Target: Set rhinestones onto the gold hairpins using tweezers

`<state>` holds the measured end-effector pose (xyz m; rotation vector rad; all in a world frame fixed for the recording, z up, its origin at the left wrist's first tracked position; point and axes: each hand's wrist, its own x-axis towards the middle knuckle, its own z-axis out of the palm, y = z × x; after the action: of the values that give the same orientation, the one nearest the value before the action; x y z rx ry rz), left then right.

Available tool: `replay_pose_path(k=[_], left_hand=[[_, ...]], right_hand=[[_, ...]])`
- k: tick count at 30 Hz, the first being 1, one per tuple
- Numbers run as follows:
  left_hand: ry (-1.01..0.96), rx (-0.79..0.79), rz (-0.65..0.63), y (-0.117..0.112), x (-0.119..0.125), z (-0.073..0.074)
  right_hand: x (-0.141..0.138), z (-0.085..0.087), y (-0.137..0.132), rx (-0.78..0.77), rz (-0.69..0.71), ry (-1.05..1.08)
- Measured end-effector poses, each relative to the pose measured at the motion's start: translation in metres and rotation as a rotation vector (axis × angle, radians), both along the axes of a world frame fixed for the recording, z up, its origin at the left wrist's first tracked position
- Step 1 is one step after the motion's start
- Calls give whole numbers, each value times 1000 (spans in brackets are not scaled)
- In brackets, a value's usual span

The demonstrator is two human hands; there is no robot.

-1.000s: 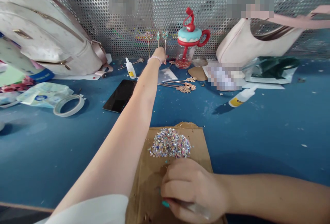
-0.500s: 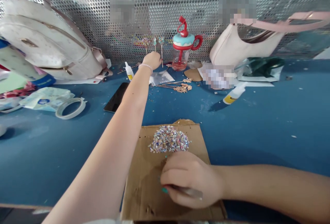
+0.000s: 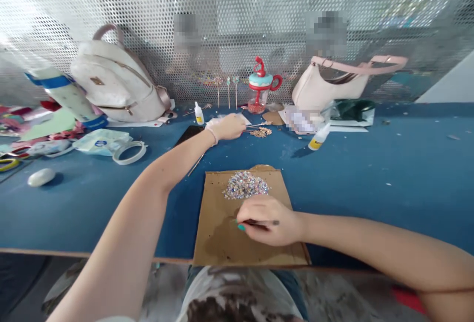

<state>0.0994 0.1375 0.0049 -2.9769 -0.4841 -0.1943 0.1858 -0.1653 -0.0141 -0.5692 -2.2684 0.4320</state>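
Observation:
My left hand (image 3: 226, 127) reaches across the blue table (image 3: 370, 164), with its fingers curled at a small heap of gold flower picks (image 3: 260, 132) and closed on one thin stem. Resting on a brown cardboard sheet (image 3: 218, 238), my right hand (image 3: 268, 219) is closed on a thin pen-like tool whose dark tip points right. A pile of tiny sparkling stones (image 3: 245, 186) lies on the cardboard just beyond the right hand. Three decorated picks (image 3: 227, 90) stand upright against the perforated metal wall.
At the back are a red and teal cup (image 3: 261, 87), a white backpack (image 3: 118, 82), a pink handbag (image 3: 333, 87), two small glue bottles (image 3: 199, 113) (image 3: 319, 138) and a dark phone (image 3: 188, 134). A tape roll (image 3: 129, 152) and packets lie at the left.
My left hand has drawn back from the upright picks at the wall to the gold picks on the table. The view has pulled back and tilted down. The right hand stays on the cardboard.

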Motion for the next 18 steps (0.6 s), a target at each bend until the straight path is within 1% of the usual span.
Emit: replay_pose_path(k=[3,5,7,12,18], left_hand=[[33,120,33,-11,-4,-11],[34,176,57,-13,-7,-17],[30,213,73,-14,-9,-22],[22,265,86,-17,-9,-28],[-2,331,99,-29,-11,-29]], right_hand=[[0,0,1,-57,-82,46],[1,-1,3,-109,-154,84],[2,-2,4,-162,-190,108],[5,-4,3,-271,-149,89],[8,-4,3,-356,-158,88]])
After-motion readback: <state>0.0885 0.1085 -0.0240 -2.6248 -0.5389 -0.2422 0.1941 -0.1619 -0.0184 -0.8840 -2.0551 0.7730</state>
